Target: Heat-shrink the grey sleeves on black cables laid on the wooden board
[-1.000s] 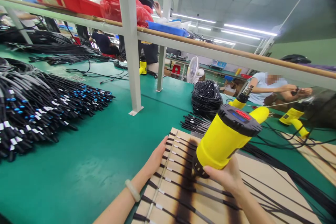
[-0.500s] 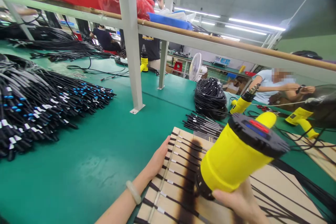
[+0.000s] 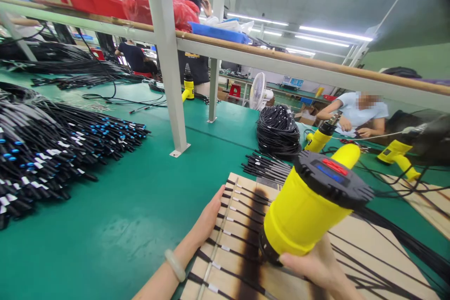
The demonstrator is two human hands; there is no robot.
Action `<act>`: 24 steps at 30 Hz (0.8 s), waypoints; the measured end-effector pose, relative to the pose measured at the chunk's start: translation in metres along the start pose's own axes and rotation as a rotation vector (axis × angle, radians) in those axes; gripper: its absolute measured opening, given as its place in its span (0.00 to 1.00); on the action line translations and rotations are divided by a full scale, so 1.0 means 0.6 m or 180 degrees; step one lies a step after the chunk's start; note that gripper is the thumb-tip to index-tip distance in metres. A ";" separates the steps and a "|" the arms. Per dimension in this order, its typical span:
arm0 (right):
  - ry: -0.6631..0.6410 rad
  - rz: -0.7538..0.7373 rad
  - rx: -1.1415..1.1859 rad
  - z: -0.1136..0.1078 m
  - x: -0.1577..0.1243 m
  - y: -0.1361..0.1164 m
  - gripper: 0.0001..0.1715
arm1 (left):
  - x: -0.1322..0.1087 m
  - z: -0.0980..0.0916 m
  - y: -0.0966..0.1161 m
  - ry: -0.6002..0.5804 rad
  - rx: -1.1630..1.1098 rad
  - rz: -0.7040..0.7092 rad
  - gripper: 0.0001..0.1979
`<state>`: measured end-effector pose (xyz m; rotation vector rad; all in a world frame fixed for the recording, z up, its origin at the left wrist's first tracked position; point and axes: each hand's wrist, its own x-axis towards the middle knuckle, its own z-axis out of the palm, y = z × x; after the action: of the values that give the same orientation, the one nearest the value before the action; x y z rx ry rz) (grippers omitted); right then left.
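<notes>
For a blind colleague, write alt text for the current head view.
The right hand holds a yellow heat gun nozzle-down over black cables laid across a scorched wooden board. The left hand rests against the board's left edge; a cable bundle lies farther left on the green table.

The yellow heat gun [image 3: 298,215] partly hides the right hand [image 3: 312,262], and the bottom edge crops the board [image 3: 369,240].

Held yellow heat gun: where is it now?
In the head view, right of centre: the right hand holds the yellow heat gun over the wooden board, its lower end by the dark scorched band.
</notes>
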<state>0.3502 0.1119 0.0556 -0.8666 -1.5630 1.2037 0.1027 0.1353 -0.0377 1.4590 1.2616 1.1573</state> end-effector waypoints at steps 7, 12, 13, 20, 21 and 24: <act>0.0678 -0.0232 -0.0134 -0.013 0.072 0.018 0.28 | 0.000 0.001 -0.002 0.0039 -0.0171 -0.0047 0.39; 0.0055 -0.0355 0.0023 -0.009 0.015 0.012 0.26 | 0.000 -0.001 -0.001 0.0047 -0.0064 0.0024 0.38; 0.0038 -0.0371 0.0048 -0.007 0.010 0.011 0.26 | -0.001 0.000 -0.001 0.0053 -0.0072 0.0034 0.37; 0.0398 -0.0307 0.0051 -0.014 0.018 0.009 0.23 | 0.006 0.000 0.007 0.0107 0.0177 -0.0023 0.43; 0.0385 -0.0272 0.0088 -0.017 0.008 0.007 0.23 | 0.007 -0.002 0.011 0.0088 0.0238 -0.0028 0.44; 0.0470 -0.0122 0.0047 -0.020 -0.037 -0.002 0.24 | 0.001 -0.013 0.028 0.0054 0.0345 -0.0055 0.47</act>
<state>0.3685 0.0947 0.0516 -0.8918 -1.4439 1.0978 0.0982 0.1343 -0.0198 1.5170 1.3644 1.1068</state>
